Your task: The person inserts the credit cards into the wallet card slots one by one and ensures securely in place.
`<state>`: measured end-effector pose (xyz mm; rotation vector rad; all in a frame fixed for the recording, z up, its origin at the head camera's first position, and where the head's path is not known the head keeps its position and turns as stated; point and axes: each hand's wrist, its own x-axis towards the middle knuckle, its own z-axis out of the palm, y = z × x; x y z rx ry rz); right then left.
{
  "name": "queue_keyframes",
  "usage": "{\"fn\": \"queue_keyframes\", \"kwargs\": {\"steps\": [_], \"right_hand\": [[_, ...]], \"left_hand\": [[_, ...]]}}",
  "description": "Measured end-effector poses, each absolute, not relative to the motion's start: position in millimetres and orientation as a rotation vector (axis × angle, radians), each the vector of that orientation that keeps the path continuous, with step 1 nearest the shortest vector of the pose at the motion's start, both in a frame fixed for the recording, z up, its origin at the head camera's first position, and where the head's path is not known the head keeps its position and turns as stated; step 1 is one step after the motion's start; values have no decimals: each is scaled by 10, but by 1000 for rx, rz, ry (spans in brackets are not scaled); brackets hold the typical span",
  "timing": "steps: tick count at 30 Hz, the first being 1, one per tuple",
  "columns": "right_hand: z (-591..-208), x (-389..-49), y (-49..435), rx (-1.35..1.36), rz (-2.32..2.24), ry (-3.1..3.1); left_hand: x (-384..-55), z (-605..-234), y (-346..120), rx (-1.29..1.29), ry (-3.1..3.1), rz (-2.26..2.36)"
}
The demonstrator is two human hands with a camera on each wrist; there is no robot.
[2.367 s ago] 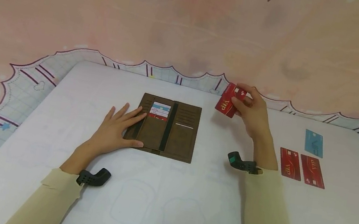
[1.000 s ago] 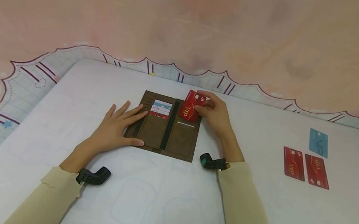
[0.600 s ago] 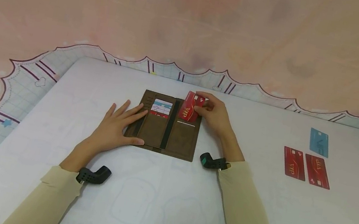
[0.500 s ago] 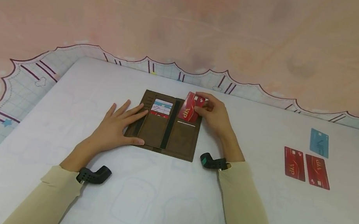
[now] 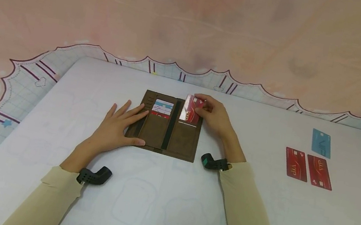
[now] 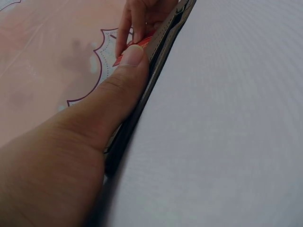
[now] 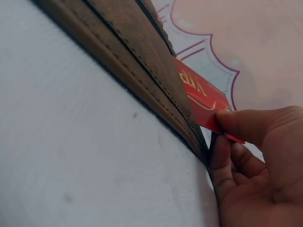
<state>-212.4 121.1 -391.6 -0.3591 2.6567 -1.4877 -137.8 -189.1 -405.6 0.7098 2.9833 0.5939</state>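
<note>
A brown bifold wallet lies spread on the white table. Its left panel carries several cards in slots, and a white card edge shows on the right panel. My right hand pinches a red VIP card by its right edge, thumb on top, over the upper slots of the right panel. In the right wrist view the red card slants behind the wallet's stitched edge. My left hand rests spread on the wallet's left side, its thumb along the near edge.
To the right on the table lie a blue VIP card and two red VIP cards, one on the left and one on the right. A patterned cloth borders the table's far side.
My right hand has carried the red card leftward from beside the wallet onto its right panel. Most recently the card has shifted slightly nearer and caught a glare. The left hand stays put.
</note>
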Motion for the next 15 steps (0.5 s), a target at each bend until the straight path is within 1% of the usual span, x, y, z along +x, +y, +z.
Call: {"fn": "queue_keyframes", "kwargs": {"steps": [15], "right_hand": [[-3927,-2138,1223,-415,-1410,2653]], "left_hand": [[-1376,-4054,-1893,720,2985,605]]}}
